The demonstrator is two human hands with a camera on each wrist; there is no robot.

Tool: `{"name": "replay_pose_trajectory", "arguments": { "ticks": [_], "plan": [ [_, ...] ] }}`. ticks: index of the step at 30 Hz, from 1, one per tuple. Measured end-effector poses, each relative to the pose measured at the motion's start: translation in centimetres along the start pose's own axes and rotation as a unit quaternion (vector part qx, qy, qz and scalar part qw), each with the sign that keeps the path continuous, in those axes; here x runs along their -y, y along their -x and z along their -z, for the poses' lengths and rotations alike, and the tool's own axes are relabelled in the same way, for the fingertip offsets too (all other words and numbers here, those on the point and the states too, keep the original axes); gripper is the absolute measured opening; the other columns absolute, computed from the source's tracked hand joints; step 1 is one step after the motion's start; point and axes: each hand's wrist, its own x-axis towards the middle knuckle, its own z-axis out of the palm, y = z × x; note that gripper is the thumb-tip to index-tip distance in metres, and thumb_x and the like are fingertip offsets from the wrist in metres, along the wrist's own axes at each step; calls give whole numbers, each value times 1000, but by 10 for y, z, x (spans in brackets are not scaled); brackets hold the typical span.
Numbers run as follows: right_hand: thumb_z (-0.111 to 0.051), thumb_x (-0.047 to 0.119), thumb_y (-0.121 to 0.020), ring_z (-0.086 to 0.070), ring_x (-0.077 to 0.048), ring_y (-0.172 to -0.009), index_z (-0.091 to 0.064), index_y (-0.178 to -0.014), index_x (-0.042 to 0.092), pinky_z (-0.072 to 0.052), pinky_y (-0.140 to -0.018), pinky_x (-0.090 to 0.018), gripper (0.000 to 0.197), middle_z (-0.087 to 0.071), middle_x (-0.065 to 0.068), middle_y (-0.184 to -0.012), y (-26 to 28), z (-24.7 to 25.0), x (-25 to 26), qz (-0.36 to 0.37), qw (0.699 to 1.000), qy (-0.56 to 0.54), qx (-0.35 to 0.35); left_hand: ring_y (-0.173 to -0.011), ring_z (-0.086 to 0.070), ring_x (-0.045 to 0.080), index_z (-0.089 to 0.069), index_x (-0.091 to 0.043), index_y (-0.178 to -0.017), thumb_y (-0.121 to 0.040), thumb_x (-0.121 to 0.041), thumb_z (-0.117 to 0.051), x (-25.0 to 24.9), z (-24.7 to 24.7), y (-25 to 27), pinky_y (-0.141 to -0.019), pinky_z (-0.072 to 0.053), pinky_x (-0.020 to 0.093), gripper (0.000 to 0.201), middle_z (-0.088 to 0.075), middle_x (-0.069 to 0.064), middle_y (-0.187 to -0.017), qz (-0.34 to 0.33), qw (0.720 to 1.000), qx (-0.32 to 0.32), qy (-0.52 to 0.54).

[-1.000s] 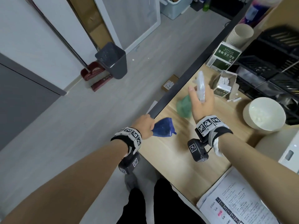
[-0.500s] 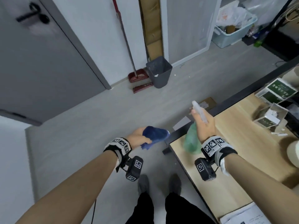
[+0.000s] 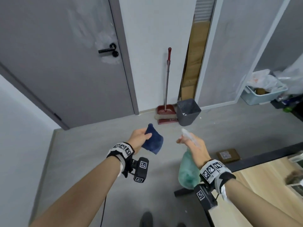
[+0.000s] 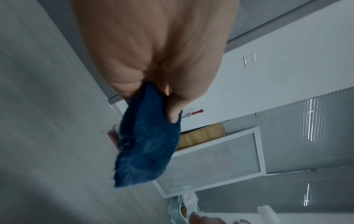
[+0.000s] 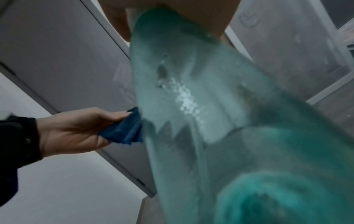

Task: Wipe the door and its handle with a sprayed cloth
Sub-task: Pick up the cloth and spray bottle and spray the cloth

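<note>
A grey door [image 3: 65,63] with a black lever handle [image 3: 107,50] stands shut ahead on the left, with pale smears around the handle. My left hand [image 3: 139,138] pinches a folded dark blue cloth [image 3: 153,142] [image 4: 145,145] out in front of me. My right hand [image 3: 195,146] grips a translucent green spray bottle [image 3: 187,171] [image 5: 191,106] by its white head, the nozzle pointing left toward the cloth. In the right wrist view the cloth [image 5: 122,130] and left hand [image 5: 76,128] sit left of the bottle. Both hands are well short of the door.
A red broom and dustpan [image 3: 165,112] and a dark grey bin [image 3: 188,111] stand against the wall right of the door. The wooden desk [image 3: 255,190] with its black edge is at lower right. A crate of clutter [image 3: 262,94] sits far right.
The view has turned from the desk toward the door. Both hands have come off the desk side into the open floor, the cloth and bottle still held, with the nozzle now facing the cloth.
</note>
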Motion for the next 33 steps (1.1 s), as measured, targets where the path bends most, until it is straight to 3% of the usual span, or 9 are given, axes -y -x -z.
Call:
{"name": "replay_pose_trajectory", "arguments": {
  "ticks": [3,8,11,13,15,20,24,29,33],
  "plan": [
    [-55,24,-98,-70,-26,-89,-72,-77,6,-49,-98,-41,33,-74,-10,-87,-11,-18,7,-3,999,7,41,-115,-63,35,-59,-4,-130,-96,4,-47,1,10,-5,-89,-54,42,37,-66,18,-122,2,1000,-13,3],
    [-53,35,-85,-67,-26,-81,-67,-65,11,-49,-92,-50,34,-72,-5,-76,-19,-50,17,-11,994,83,64,-109,-65,32,-56,-6,-133,-95,8,-42,7,17,-10,-76,-56,34,43,-66,17,-123,10,999,-7,46],
    [-47,40,-72,-62,-30,-70,-61,-58,15,-52,-77,-51,32,-68,-7,-68,-17,-63,27,-2,988,134,75,-115,-64,29,-55,-9,-136,-93,6,-48,14,23,-12,-92,-56,40,46,-67,12,-125,12,998,12,61],
    [-44,39,-73,-60,-30,-63,-58,-56,15,-52,-70,-48,33,-66,-7,-63,-14,-70,30,-3,984,161,79,-119,-62,27,-54,-13,-138,-94,4,-48,16,26,-11,-103,-50,47,48,-66,7,-129,5,998,25,62],
    [-43,39,-76,-60,-27,-60,-56,-56,16,-52,-67,-47,33,-66,-5,-59,-13,-77,28,-7,982,175,74,-121,-61,26,-54,-17,-138,-93,6,-46,16,27,-11,-105,-48,50,51,-65,4,-132,-8,997,32,67],
    [-40,44,-75,-62,-24,-72,-61,-64,18,-52,-73,-45,35,-69,-1,-71,-13,-84,23,-28,983,173,57,-122,-62,27,-54,-16,-137,-91,10,-44,17,35,-16,-107,-46,51,54,-66,6,-131,-25,995,34,88],
    [-43,40,-75,-61,-22,-64,-60,-59,15,-51,-68,-46,34,-67,-3,-65,-9,-88,24,-26,976,206,65,-122,-61,29,-52,-16,-140,-89,9,-45,16,39,-19,-107,-46,52,57,-65,7,-132,-29,994,21,101],
    [-41,49,-80,-59,-23,-79,-61,-81,23,-49,-75,-43,34,-66,-2,-85,-7,-98,21,-28,976,200,83,-120,-63,28,-54,-15,-138,-91,11,-43,6,43,-19,-104,-48,51,54,-66,7,-130,-49,993,17,108],
    [-39,53,-81,-56,-19,-78,-63,-69,20,-46,-79,-46,43,-57,-3,-86,-5,-107,15,-26,969,228,89,-121,-62,25,-53,-16,-140,-92,10,-42,1,49,-21,-106,-48,47,56,-65,6,-132,-56,992,20,110]
  ]
}}
